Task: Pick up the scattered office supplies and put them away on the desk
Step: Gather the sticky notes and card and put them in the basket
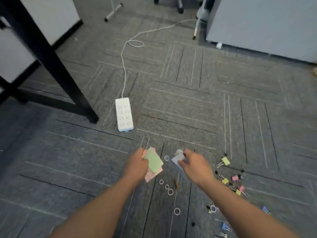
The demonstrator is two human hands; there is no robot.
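The left hand [136, 166] is closed on a small stack of paper notes [153, 163], a green sheet on top with pink ones beneath, the stack fanning out to the right of the fingers and its long side running down and to the right. Just right of it, on the carpet [188, 100], a small white ring [166, 158] lies between the two hands. The right hand [195, 164] is pinched on a pale blue note [176, 159], which juts left from the fingertips toward the stack; whether the note is fully off the floor I cannot tell. The gap between note and stack is short, so adding it looks like the next move, and the right hand is the one to carry it across. Further right, coloured binder clips [229, 179] lie scattered near the right wrist, with more white rings [170, 191] below, between the forearms.
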